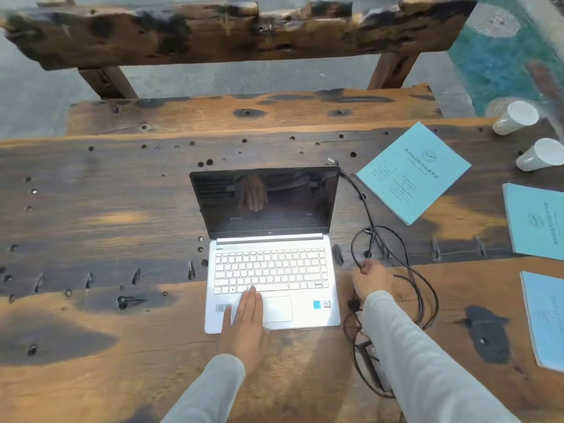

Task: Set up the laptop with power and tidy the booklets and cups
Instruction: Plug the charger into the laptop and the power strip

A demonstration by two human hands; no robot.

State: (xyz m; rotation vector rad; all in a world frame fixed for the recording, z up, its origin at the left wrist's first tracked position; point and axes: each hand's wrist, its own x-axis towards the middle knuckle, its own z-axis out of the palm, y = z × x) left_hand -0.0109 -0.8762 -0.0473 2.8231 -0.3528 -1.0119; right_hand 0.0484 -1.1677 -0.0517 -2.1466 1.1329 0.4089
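Note:
A silver laptop (271, 270) stands open on the wooden table (91, 209), its screen dark. My left hand (244, 325) lies flat on its palm rest, fingers together and holding nothing. Just right of the laptop, my right hand (370, 279) is closed around a black power cable (393, 254) that loops across the table; the plug end (332, 162) lies behind the screen's right corner. Three light blue booklets lie to the right: one tilted (413, 177), one at the edge (537, 221), one nearer me (546, 319). Two white paper cups (515, 117) (540, 158) lie on their sides at the far right.
A rough wooden bench (244, 111) with a heavy plank backrest (232, 32) stands behind the table. More tangled cable and a power brick (369, 361) lie under my right forearm. Grey floor and a teal painted patch (503, 62) show beyond.

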